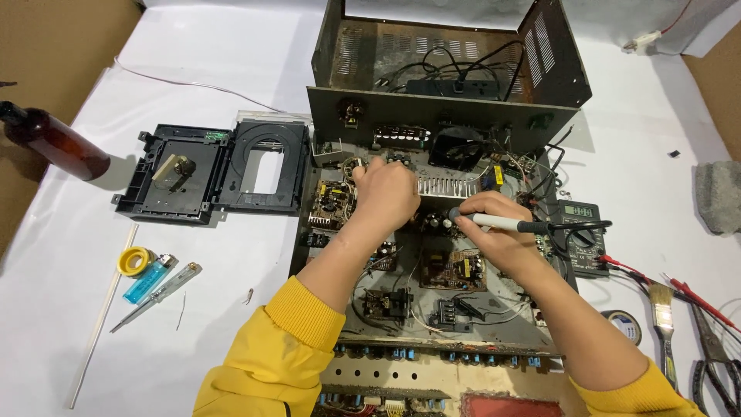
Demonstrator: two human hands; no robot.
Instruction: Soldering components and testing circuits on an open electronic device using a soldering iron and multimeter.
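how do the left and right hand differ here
The left hand is curled into a loose fist over the small circuit board, with no tool showing in it; the right hand grips a white-handled soldering iron. The left sits farther into the chassis, the right nearer the multimeter. Both wear yellow sleeves.

Bright, even overhead light; soft short shadows beside bottle [52,139] and chassis [451,69]. Sharp centre, slight wide-angle bending at edges, mild glare on white sheet [193,62].
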